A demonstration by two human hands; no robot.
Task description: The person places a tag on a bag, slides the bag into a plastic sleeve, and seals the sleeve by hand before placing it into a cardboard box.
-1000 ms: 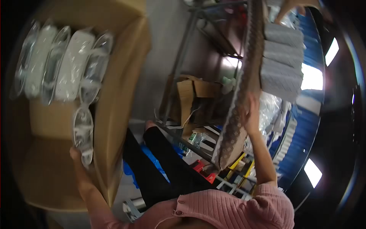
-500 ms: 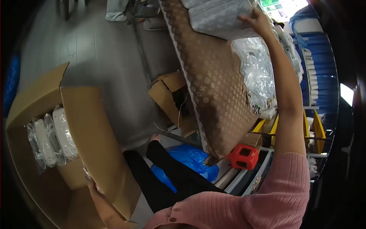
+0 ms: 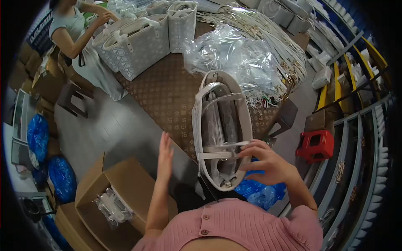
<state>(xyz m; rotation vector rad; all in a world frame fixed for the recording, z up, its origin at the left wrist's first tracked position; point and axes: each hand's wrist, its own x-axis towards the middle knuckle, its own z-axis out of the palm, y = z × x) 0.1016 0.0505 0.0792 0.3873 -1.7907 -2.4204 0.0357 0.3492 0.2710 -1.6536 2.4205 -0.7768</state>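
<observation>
A light grey-and-white tote bag (image 3: pixel 197 125) stands at the near edge of the table, its open top facing me. Inside it are clear plastic and a pale lining. My right hand (image 3: pixel 268 161) is at the bag's right rim, its bent fingers on a white handle strap (image 3: pixel 215 155). A narrow white strip by the fingertips is blurred. My left hand (image 3: pixel 166 157) is held up in the air left of the bag, fingers stretched out, with nothing in it. Below it is an open cardboard box (image 3: pixel 130 175) holding plastic-wrapped white items (image 3: pixel 112 207).
On the brown patterned table (image 3: pixel 157 100) are more tote bags (image 3: pixel 144 46), clear plastic bags (image 3: pixel 234 50) and a pile of pale straps (image 3: pixel 289 50). A person (image 3: pixel 79 42) stands at the far left. A red stool (image 3: pixel 315 146) and shelving (image 3: pixel 356 138) are on the right.
My view has swung from the box up to the table. A tote bag now stands in front of me. My left hand has come out of the box; my right hand has drawn nearer my body.
</observation>
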